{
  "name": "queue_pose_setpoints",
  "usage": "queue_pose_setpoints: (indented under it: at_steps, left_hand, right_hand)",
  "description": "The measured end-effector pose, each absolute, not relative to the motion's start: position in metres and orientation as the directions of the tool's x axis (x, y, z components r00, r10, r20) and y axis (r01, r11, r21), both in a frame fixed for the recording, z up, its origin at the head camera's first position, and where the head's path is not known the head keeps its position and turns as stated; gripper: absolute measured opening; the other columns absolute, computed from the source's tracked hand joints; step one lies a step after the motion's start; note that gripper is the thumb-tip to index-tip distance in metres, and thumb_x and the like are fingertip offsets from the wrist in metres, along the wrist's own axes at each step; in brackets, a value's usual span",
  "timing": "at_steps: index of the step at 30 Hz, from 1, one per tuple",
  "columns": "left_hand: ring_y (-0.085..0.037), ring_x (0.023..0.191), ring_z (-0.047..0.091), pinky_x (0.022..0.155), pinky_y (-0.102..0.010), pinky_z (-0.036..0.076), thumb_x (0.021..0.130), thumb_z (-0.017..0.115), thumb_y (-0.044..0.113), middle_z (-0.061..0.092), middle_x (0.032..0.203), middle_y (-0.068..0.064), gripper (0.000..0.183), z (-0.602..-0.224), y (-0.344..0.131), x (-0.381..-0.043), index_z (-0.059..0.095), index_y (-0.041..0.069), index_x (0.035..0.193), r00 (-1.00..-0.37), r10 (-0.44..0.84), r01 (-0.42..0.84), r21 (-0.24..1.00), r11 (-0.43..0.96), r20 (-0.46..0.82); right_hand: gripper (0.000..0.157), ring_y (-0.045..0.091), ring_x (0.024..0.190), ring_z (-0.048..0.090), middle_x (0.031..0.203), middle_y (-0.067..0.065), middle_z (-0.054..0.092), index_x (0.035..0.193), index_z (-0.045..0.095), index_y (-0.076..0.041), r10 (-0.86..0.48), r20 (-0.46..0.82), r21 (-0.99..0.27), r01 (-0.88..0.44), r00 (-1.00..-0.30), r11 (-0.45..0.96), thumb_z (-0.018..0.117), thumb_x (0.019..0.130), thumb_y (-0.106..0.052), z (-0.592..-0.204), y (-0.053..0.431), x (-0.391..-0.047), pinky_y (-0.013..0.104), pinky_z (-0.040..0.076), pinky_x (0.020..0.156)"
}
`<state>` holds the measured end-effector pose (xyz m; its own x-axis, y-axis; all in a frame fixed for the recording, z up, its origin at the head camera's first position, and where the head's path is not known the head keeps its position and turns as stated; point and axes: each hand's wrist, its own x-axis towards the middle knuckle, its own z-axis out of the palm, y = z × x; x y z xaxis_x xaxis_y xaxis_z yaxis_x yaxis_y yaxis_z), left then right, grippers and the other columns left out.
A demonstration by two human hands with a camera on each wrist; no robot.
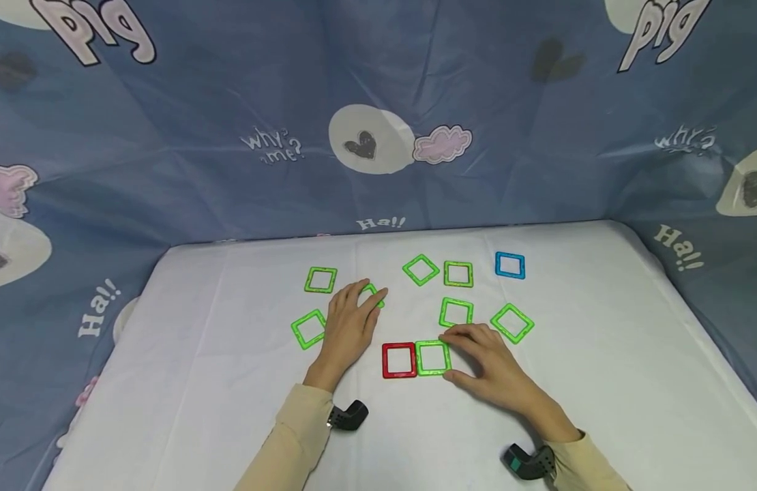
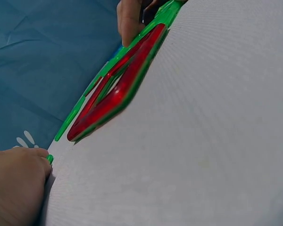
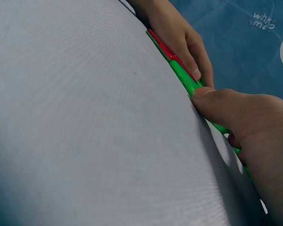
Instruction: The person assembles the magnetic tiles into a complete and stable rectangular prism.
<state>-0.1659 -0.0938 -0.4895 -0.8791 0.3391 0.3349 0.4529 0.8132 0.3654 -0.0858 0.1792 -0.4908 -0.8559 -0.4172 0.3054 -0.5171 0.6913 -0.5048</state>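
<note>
My right hand (image 1: 492, 365) pinches a green square magnetic tile (image 1: 432, 374) by its right side, forefinger at the upper corner and thumb at the lower one. That tile lies flat, its left edge against a red square magnetic tile (image 1: 399, 374). Farther back and to the left, my left hand (image 1: 349, 327) holds another green tile (image 1: 371, 289) between its fingertips, partly hidden by them. Only a small green bit (image 2: 50, 158) of it shows at the fingers in the left wrist view. In the right wrist view, the right thumb (image 3: 212, 101) presses on the green tile's edge.
Several more green square tiles lie loose on the white table: two at left (image 1: 320, 291) (image 1: 299, 334), others beyond the right hand, such as one turned cornerwise (image 1: 522, 334). A blue tile (image 1: 510, 275) lies at the back right. A blue printed cloth (image 1: 305, 191) hangs behind.
</note>
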Motion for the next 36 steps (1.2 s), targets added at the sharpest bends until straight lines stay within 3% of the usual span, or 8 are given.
queue_pose_setpoints:
  at_steps: [11,21,30,36]
  left_hand:
    - [-0.030,0.130,0.036,0.108,-0.050,0.026,0.098,0.051,0.024,0.044,0.141,-0.010,0.029,-0.4896,-0.0930,-0.1641,0.059,0.027,0.125,-0.887,0.319,0.441,0.412,0.797,0.333]
    - [-0.024,0.127,0.042,0.098,-0.044,0.036,0.091,0.061,0.034,0.045,0.141,-0.004,0.032,-0.4853,-0.0913,-0.1660,0.060,0.028,0.122,-0.865,0.287,0.485,0.538,0.689,0.411]
    - [-0.019,0.124,0.047,0.100,-0.041,0.043,0.088,0.067,0.032,0.045,0.140,-0.001,0.034,-0.4863,-0.0920,-0.1652,0.061,0.026,0.121,-0.845,0.280,0.524,0.598,0.606,0.456]
    - [-0.015,0.122,0.051,0.090,-0.037,0.051,0.087,0.068,0.031,0.044,0.140,0.001,0.037,-0.4862,-0.0934,-0.1635,0.060,0.026,0.123,-0.841,0.284,0.540,0.676,0.501,0.461]
  right_hand:
    - [0.053,0.012,0.118,0.043,0.128,-0.008,0.052,0.127,0.058,-0.023,-0.412,0.308,-0.507,-0.515,-0.857,0.692,0.074,0.079,-0.040,-0.4922,0.1804,-0.0853,0.039,0.031,0.099]
    - [0.055,0.014,0.116,0.044,0.126,-0.004,0.054,0.126,0.060,-0.017,-0.417,0.356,-0.489,-0.547,-0.836,0.679,0.077,0.077,-0.035,-0.4924,0.1809,-0.0870,0.036,0.031,0.097]
    - [0.054,0.014,0.117,0.044,0.126,-0.004,0.054,0.127,0.060,-0.017,-0.416,0.351,-0.492,-0.543,-0.839,0.680,0.076,0.078,-0.034,-0.4935,0.1800,-0.0869,0.037,0.031,0.098]
    - [0.054,0.013,0.118,0.043,0.128,-0.007,0.053,0.128,0.059,-0.020,-0.410,0.324,-0.499,-0.522,-0.853,0.691,0.075,0.079,-0.035,-0.4936,0.1804,-0.0865,0.038,0.031,0.099]
